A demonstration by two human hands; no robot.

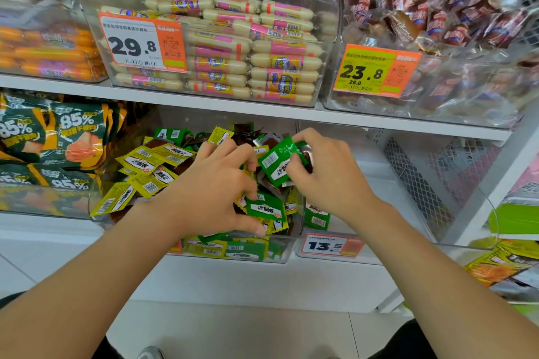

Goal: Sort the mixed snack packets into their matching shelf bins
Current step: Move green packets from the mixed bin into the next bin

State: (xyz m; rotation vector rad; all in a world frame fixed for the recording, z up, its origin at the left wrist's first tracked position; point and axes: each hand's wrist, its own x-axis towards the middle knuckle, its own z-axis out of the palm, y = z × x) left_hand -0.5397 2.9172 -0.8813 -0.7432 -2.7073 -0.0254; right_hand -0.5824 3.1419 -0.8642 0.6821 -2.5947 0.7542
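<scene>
Currently, sorting step: green packet is pinched by right grip; left grip is curled into mixed bin, hold unclear. Matching bin is needed next.

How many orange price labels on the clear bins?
3: orange 29.8 price label upper middle, 23.8 label upper right, 13.5 label lower right; others may be hidden.
</scene>
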